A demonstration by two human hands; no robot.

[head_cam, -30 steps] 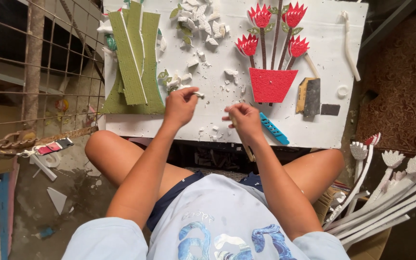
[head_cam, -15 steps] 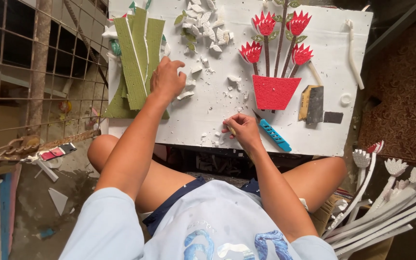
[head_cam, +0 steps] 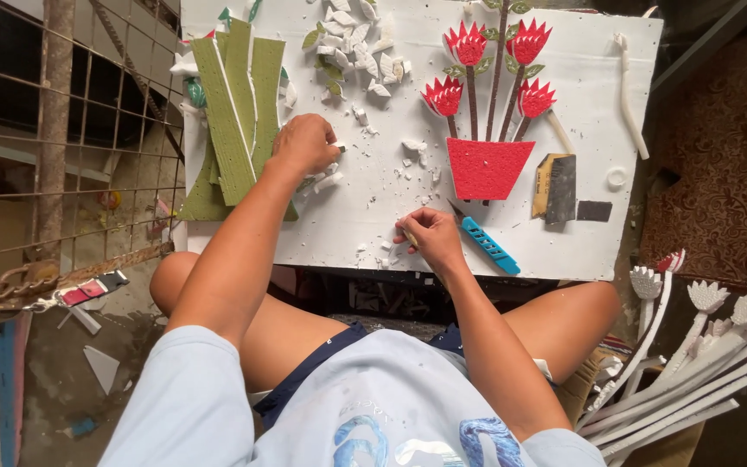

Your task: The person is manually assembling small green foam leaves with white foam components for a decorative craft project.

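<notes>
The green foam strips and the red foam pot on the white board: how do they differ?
The green foam strips are long, narrow and overlap loosely at the board's left edge; the red foam pot is one short, wide tapered piece lying flat mid-board. The left hand rests beside the strips; the pot is untouched, the right hand lying below it. Both have a rough, spongy surface and sit on the white board.

Matt white foam board (head_cam: 581,233), rough green foam strips (head_cam: 239,104).

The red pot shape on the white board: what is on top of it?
Above the red pot shape, dark stems rise to four red flowers with small green leaves, all lying flat on the white board. Whether the stem ends tuck under the pot cannot be told.
</notes>
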